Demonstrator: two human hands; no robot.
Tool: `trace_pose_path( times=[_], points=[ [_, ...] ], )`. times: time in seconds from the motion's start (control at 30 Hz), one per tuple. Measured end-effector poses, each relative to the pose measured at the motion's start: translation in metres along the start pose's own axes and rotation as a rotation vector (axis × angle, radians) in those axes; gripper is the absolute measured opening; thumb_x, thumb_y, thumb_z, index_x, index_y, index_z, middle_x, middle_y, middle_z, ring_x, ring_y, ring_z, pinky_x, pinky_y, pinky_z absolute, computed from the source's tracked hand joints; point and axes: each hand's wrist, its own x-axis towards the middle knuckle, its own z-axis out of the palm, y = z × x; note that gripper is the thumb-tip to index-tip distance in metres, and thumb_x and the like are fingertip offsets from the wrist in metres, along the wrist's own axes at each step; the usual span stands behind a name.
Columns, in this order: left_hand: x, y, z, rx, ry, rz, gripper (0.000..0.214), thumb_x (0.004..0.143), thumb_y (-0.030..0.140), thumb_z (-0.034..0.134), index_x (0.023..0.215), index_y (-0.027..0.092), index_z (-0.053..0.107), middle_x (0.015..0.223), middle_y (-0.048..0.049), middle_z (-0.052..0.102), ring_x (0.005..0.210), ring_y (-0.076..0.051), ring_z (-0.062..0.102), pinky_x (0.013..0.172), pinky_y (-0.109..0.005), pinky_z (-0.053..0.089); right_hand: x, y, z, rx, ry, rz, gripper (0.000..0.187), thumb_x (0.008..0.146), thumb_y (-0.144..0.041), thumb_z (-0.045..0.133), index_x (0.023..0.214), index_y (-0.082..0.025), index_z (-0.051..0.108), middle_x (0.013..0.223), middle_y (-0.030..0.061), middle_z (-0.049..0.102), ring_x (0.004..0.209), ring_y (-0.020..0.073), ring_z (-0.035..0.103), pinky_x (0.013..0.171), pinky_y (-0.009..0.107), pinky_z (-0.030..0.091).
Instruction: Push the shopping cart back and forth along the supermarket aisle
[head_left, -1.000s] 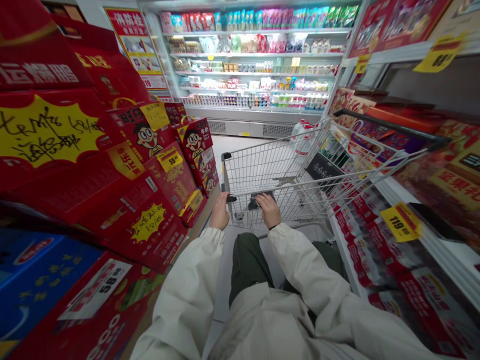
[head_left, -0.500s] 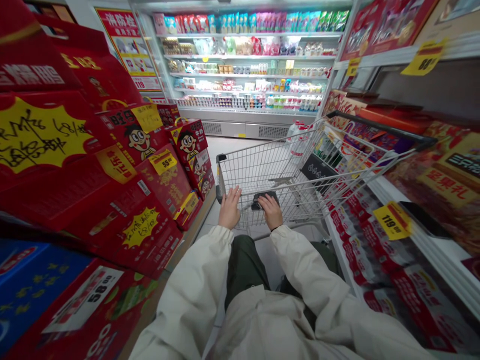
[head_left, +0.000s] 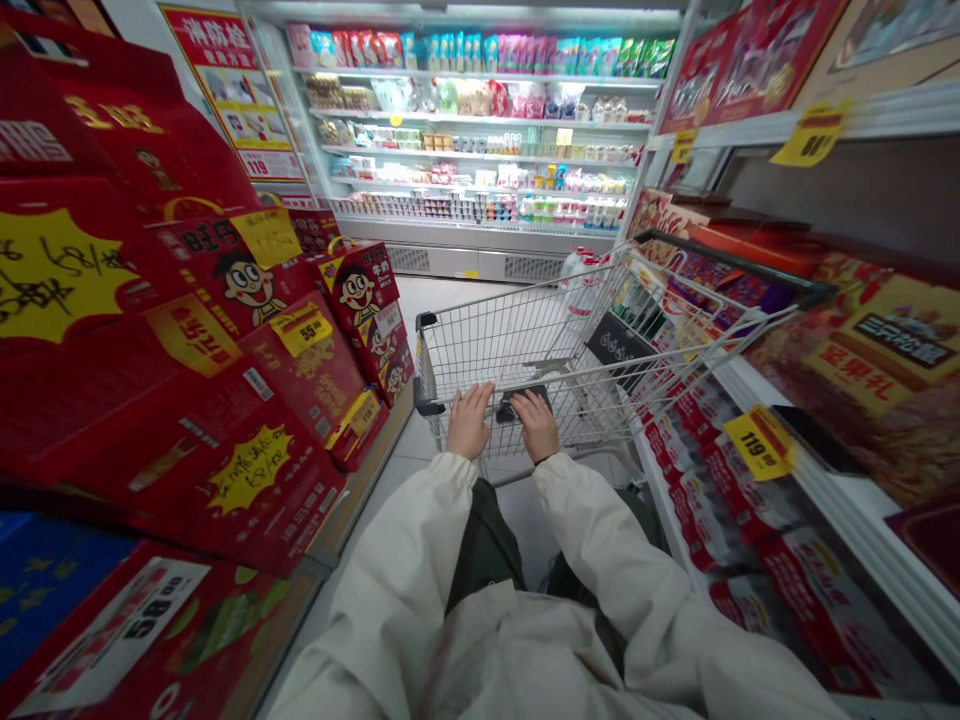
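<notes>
Off-white sleeves (head_left: 397, 570) leading to a wire shopping cart (head_left: 487, 345) at chest-low height ahead. Left hand (head_left: 470, 421) open, palm down on the cart's near rim; right hand (head_left: 537, 424) open, resting on a black plastic grip (head_left: 523, 403) at that rim's middle. Red gift boxes (head_left: 300, 370) stacked beyond the left side; a refrigerated display case (head_left: 480, 130) beyond the cart's far end.

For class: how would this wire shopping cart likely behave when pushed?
The wire shopping cart is probably light for its size, being open mesh. It likely rolls easily on the smooth floor. The red boxes close beside it could make steering awkward for the left hand and right hand.
</notes>
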Motion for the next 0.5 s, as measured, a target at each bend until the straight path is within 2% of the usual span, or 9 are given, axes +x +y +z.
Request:
trace_pose_path(
  times=[0.13, 0.23, 0.37, 0.5],
  points=[
    [0.001, 0.0, 0.0, -0.006, 0.001, -0.008, 0.08, 0.067, -0.002, 0.04, 0.144, 0.017, 0.041, 0.149, -0.005, 0.047, 0.142, -0.021, 0.035, 0.122, -0.047, 0.016, 0.005, -0.002, 0.002, -0.031, -0.066, 0.055, 0.047, 0.086, 0.002, 0.039, 0.119, -0.016, 0.066, 0.124, 0.0088, 0.067, 0.125, 0.0215, 0.053, 0.113, 0.043, 0.036],
    [0.001, 0.0, 0.001, -0.008, 0.007, -0.008, 0.081, 0.066, -0.002, 0.04, 0.144, 0.019, 0.041, 0.148, -0.004, 0.048, 0.141, -0.021, 0.036, 0.122, -0.047, 0.016, 0.008, -0.002, -0.008, -0.015, -0.091, 0.054, 0.047, 0.084, 0.001, 0.04, 0.12, -0.016, 0.066, 0.122, 0.0091, 0.067, 0.121, 0.0218, 0.055, 0.111, 0.041, 0.039],
    [0.0, -0.001, 0.002, -0.005, 0.019, -0.003, 0.081, 0.066, -0.002, 0.042, 0.144, 0.02, 0.041, 0.148, -0.0039, 0.048, 0.141, -0.021, 0.037, 0.122, -0.046, 0.016, 0.011, 0.005, -0.022, -0.009, -0.051, 0.037, 0.051, 0.083, 0.001, 0.039, 0.124, -0.016, 0.063, 0.127, 0.0086, 0.065, 0.126, 0.0218, 0.051, 0.113, 0.042, 0.037],
    [0.001, 0.0, 0.001, -0.003, 0.022, -0.023, 0.08, 0.066, -0.002, 0.041, 0.143, 0.02, 0.042, 0.147, -0.0037, 0.049, 0.14, -0.021, 0.037, 0.122, -0.046, 0.017, 0.008, 0.013, -0.018, -0.006, -0.036, 0.038, 0.052, 0.082, 0.002, 0.038, 0.12, -0.017, 0.066, 0.125, 0.0075, 0.067, 0.127, 0.021, 0.052, 0.113, 0.042, 0.037]
  ],
)
